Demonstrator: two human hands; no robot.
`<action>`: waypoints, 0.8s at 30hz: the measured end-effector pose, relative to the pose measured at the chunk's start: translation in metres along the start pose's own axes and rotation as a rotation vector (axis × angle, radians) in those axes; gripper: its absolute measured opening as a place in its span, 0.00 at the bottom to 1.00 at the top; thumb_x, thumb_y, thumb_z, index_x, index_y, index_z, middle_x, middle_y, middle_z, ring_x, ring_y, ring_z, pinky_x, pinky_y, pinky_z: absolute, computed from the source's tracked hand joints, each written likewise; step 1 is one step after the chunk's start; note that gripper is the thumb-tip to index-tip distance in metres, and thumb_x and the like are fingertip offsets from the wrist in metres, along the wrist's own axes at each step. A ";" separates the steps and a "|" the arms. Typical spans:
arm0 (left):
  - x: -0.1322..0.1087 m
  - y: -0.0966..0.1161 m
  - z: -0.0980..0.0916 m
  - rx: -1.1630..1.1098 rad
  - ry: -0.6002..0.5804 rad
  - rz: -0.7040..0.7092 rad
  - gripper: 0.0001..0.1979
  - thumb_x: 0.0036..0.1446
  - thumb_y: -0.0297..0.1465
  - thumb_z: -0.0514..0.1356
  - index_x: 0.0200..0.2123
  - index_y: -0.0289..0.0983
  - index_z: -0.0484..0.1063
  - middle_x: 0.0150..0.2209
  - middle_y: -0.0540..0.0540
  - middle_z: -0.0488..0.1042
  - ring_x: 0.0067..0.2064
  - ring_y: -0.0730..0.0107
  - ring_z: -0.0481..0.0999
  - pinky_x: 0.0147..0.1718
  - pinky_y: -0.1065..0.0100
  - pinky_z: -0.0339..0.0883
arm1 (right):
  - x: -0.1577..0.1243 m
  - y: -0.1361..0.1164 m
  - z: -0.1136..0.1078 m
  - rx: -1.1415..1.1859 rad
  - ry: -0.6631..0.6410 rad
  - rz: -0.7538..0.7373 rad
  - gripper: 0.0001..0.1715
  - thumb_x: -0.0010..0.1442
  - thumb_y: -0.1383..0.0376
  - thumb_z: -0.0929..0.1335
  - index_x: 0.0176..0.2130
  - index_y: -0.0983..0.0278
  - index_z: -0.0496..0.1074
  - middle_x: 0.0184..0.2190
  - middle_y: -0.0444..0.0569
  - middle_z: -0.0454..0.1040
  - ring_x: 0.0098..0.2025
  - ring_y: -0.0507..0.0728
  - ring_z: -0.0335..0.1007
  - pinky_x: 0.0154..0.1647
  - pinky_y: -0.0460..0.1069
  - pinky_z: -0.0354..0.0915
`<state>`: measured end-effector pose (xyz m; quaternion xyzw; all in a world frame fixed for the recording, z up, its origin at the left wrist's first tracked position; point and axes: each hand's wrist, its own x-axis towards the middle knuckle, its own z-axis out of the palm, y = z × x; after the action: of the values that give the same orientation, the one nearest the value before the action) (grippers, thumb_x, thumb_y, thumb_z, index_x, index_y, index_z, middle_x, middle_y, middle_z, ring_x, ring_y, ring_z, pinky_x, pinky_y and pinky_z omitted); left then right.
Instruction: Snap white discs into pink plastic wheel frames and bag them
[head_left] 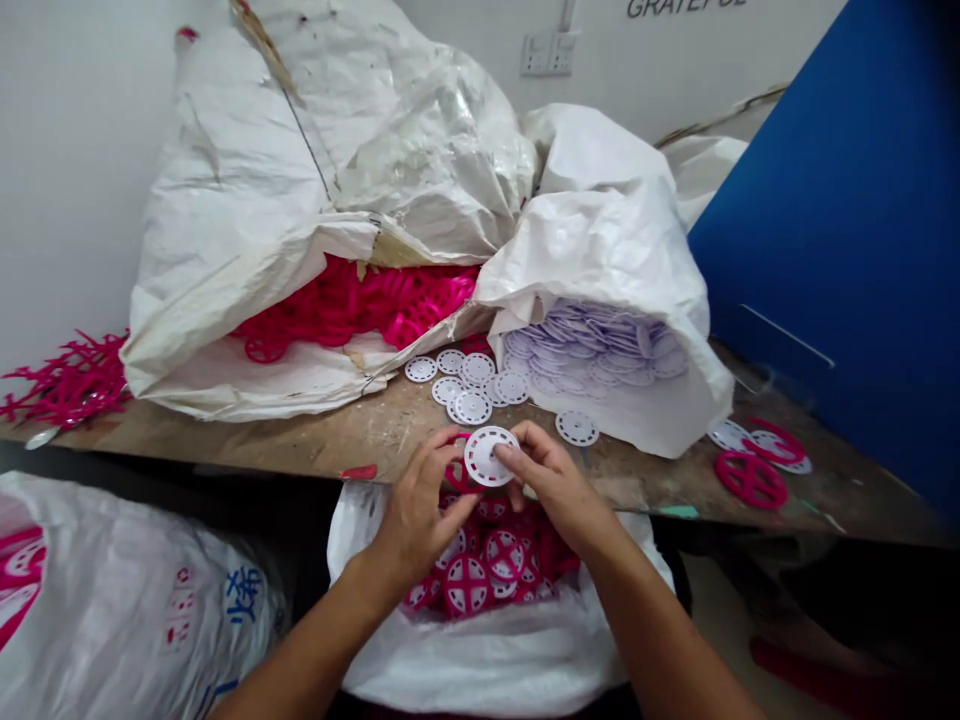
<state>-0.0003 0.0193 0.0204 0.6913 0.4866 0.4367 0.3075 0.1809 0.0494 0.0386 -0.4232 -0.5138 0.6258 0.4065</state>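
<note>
My right hand (551, 475) pinches a white slotted plastic disc (484, 460), its thumb pressed near the disc's middle. Just behind the disc's left side, a pink plastic wheel frame (456, 474) shows in part, gripped between the fingers and thumb of my left hand (431, 490). Both hands are close together above an open white sack (495, 650). Inside that sack lie many pink wheels with white discs fitted in them (466, 585). On the bench edge beyond my hands is a loose group of white discs (472, 406).
A large white sack (247, 220) spills pink frames (360, 305); beside it, another sack (615, 240) holds white discs (592, 340). Pink branching scraps (75, 385) lie left on the bench (300, 440). A blue panel (840, 230) stands right, near loose pink frames (750, 480).
</note>
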 end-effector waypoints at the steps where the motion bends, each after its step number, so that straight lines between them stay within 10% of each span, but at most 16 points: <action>1: -0.003 0.003 0.006 -0.115 0.011 -0.074 0.24 0.50 0.30 0.63 0.51 0.40 0.64 0.59 0.39 0.62 0.58 0.55 0.65 0.52 0.56 0.65 | -0.003 0.002 0.000 0.003 0.033 -0.009 0.16 0.56 0.54 0.66 0.31 0.61 0.59 0.20 0.37 0.65 0.15 0.46 0.56 0.16 0.43 0.51; 8: -0.003 0.015 0.024 -0.815 -0.024 -0.633 0.25 0.50 0.32 0.64 0.52 0.35 0.66 0.47 0.40 0.74 0.43 0.65 0.76 0.38 0.69 0.72 | -0.020 0.028 -0.002 -0.464 0.360 -0.273 0.12 0.61 0.58 0.63 0.43 0.61 0.65 0.32 0.46 0.73 0.28 0.53 0.69 0.28 0.48 0.64; 13: -0.010 0.015 0.030 -0.701 -0.004 -0.538 0.19 0.55 0.36 0.59 0.49 0.35 0.70 0.49 0.42 0.74 0.46 0.63 0.75 0.39 0.66 0.73 | -0.031 0.035 0.006 -0.763 0.305 -0.458 0.18 0.62 0.63 0.62 0.52 0.59 0.69 0.50 0.52 0.73 0.51 0.59 0.68 0.50 0.54 0.61; 19: -0.017 0.014 0.022 -0.166 -0.054 -0.264 0.16 0.59 0.34 0.54 0.49 0.38 0.72 0.49 0.44 0.75 0.52 0.60 0.71 0.54 0.60 0.62 | -0.024 0.025 -0.008 -0.479 0.110 -0.296 0.13 0.60 0.62 0.65 0.43 0.60 0.75 0.39 0.48 0.77 0.41 0.56 0.72 0.42 0.50 0.66; 24: -0.017 0.014 0.021 -0.316 -0.097 -0.328 0.20 0.59 0.37 0.54 0.53 0.38 0.68 0.52 0.43 0.72 0.54 0.60 0.70 0.53 0.60 0.63 | -0.025 0.027 -0.007 -0.210 0.080 -0.122 0.13 0.59 0.59 0.65 0.42 0.62 0.72 0.25 0.42 0.72 0.24 0.50 0.65 0.26 0.45 0.62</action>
<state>0.0224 -0.0018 0.0182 0.5665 0.5025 0.4180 0.5018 0.1935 0.0242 0.0144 -0.4560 -0.5848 0.5252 0.4174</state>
